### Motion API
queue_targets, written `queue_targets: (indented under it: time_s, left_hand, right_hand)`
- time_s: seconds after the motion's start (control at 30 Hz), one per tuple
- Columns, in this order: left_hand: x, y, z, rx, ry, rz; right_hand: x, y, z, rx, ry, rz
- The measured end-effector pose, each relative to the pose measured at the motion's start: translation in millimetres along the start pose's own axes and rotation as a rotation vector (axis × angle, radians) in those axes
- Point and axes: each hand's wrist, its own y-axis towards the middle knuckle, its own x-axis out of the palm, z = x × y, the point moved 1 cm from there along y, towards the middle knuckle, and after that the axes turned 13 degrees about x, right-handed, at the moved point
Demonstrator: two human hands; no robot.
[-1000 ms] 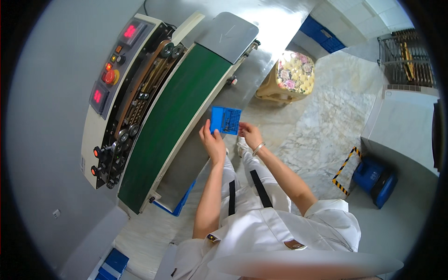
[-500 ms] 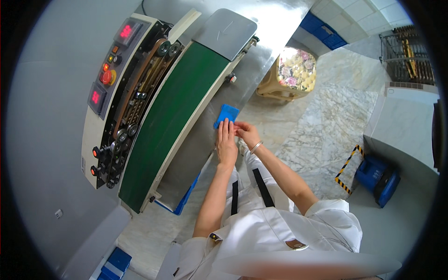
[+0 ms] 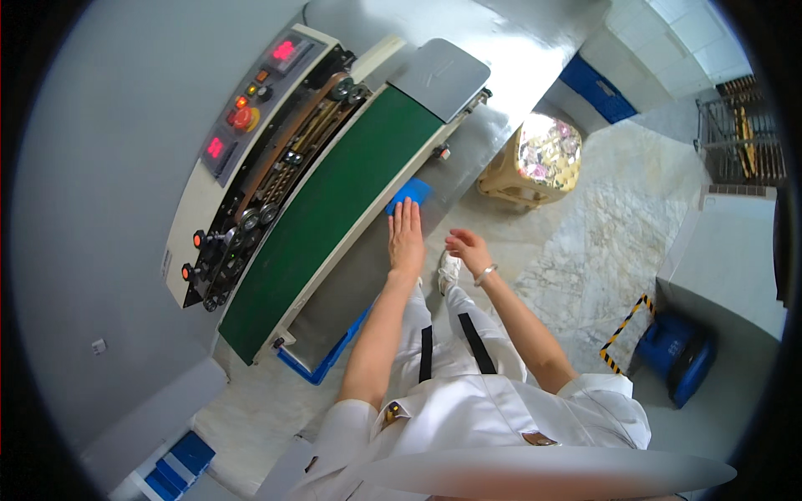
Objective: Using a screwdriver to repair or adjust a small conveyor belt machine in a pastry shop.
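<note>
A flat blue piece (image 3: pixel 409 194), maybe a cloth or thin pad, lies on the metal table (image 3: pixel 351 255) against the green-belted conveyor (image 3: pixel 334 200). My left hand (image 3: pixel 406 242) rests with straight, flat fingers over the near end of this piece. The fingers cover part of it, so its full shape is hidden. Off the table's edge, over the floor, my right hand (image 3: pixel 470 249) hangs apart from the blue piece. Its fingers are loosely bent with nothing visible in them, and a bracelet (image 3: pixel 485 275) circles the wrist.
Beyond the belt runs a control panel (image 3: pixel 259 100) with lit red displays and a red knob. A patterned stool (image 3: pixel 539 159) stands to the right of the table. A blue tray (image 3: pixel 317 367) sticks out by the conveyor's near end. Farther right sits a blue machine (image 3: pixel 675 351).
My right hand has come away from the blue piece, moving right and nearer to me. My left hand stays on it, reaching a little farther over it. The whole view has shifted slightly.
</note>
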Motion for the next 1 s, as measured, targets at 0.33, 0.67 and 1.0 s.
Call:
queue_targets:
  time_s: [0.33, 0.67, 1.0]
  left_hand:
    - [-24, -26, 18, 0.022, -0.685, 0.092]
    - [-181, -21, 85, -0.349, -2.917, -0.232]
    - [-191, -3, 75, -0.039, -2.507, -0.184]
  right_hand:
    - [-54, -86, 13, 0.19, 0.206, -0.151]
    - [22, -208, -92, -0.044, 0.918, -0.703]
    - [45, -234, -109, -0.195, 0.96, -0.678]
